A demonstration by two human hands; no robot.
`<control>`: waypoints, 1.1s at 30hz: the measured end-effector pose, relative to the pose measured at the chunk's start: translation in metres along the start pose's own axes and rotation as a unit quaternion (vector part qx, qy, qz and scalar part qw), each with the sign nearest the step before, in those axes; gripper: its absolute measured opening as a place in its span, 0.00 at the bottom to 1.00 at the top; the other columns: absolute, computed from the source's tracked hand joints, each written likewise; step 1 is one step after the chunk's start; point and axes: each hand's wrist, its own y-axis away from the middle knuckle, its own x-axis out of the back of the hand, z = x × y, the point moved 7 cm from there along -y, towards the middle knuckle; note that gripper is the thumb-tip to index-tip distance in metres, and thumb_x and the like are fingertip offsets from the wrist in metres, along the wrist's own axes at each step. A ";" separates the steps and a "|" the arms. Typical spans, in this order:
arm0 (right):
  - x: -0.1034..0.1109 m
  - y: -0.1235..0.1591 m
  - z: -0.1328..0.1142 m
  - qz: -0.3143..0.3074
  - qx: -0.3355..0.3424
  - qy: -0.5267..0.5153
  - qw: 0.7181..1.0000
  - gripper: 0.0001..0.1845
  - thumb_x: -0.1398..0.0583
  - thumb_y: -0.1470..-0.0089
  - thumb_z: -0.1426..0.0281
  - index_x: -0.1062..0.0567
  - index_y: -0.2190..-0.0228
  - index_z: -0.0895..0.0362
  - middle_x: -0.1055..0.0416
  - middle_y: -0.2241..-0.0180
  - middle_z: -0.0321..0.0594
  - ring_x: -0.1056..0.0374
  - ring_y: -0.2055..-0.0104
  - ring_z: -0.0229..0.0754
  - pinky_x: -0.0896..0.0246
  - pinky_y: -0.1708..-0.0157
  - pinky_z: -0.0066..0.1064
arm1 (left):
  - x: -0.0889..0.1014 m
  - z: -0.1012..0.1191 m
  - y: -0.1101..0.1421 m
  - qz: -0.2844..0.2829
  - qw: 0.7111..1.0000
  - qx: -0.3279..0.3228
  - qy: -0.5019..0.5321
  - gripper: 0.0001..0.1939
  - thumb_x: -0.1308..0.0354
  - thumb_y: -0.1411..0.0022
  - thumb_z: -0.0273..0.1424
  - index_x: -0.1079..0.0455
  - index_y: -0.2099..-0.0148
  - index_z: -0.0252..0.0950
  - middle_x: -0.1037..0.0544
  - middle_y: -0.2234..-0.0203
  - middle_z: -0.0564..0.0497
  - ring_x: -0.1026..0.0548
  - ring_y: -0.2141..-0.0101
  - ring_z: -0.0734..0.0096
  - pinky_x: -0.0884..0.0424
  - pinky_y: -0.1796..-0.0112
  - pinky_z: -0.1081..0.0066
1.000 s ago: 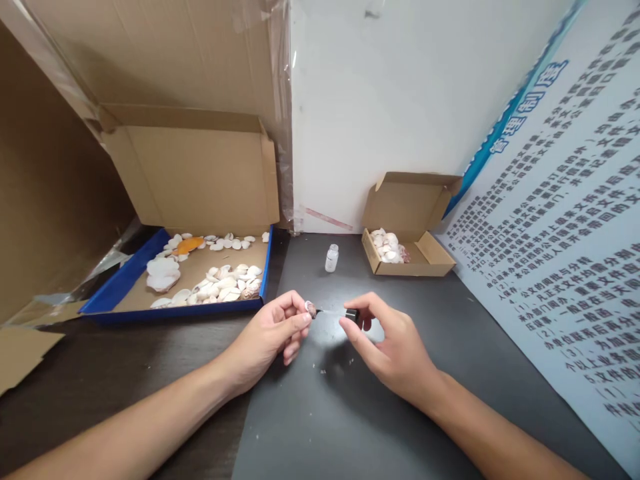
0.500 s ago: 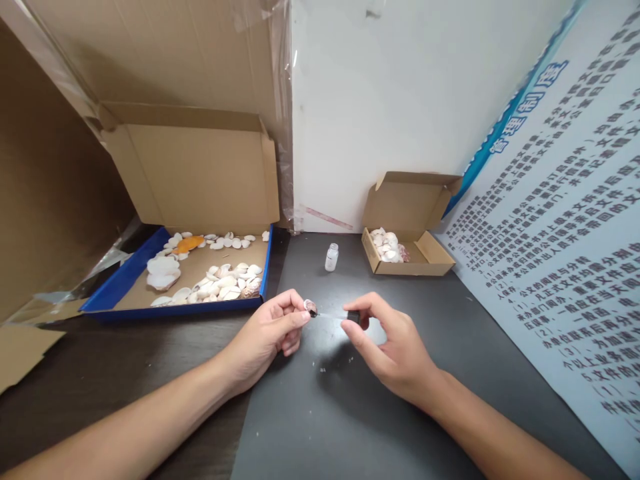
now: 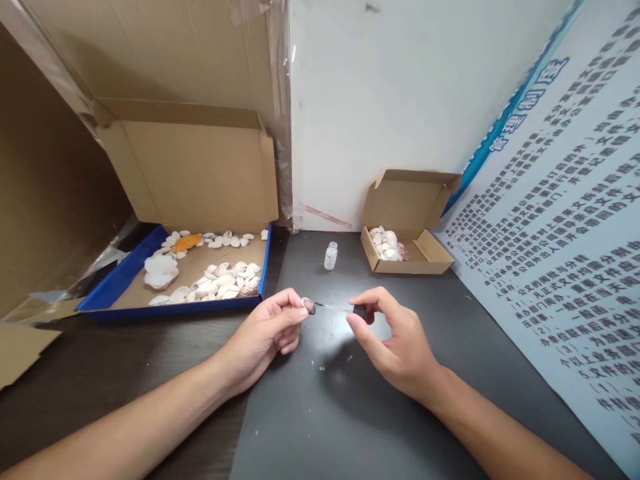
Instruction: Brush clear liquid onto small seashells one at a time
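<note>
The left hand (image 3: 270,330) pinches a small brownish shell (image 3: 309,306) between thumb and fingertips, holding it just above the dark tabletop (image 3: 350,413). The right hand (image 3: 395,340) is close beside it, its thumb and forefinger pressed on the black cap (image 3: 359,311) of a thin brush (image 3: 333,307), with the other fingers loosely curled. The brush tip reaches across to the shell (whether it quite touches is too fine to tell). Beyond the two hands, a little further back on the tabletop, stands a small clear bottle (image 3: 331,256) without its cap. Behind the right hand and slightly to its outer side sits a small open cardboard box (image 3: 425,257) holding a few pale shells (image 3: 386,244). Beyond the left hand lies a larger flat box (image 3: 127,283) with a blue rim and its lid standing up, scattered with many white shells (image 3: 225,283) and one orange shell (image 3: 187,243).
</note>
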 end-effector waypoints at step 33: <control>-0.004 0.001 0.005 -0.034 -0.052 -0.011 0.998 0.03 0.43 0.42 0.68 0.32 0.66 0.55 0.33 0.75 0.33 0.37 0.74 0.38 0.42 0.72 0.29 | 0.001 -0.003 0.002 0.001 1.000 0.013 -0.003 0.12 0.36 0.44 0.32 0.38 0.68 0.34 0.39 0.80 0.59 0.48 0.82 0.87 0.47 0.80 0.80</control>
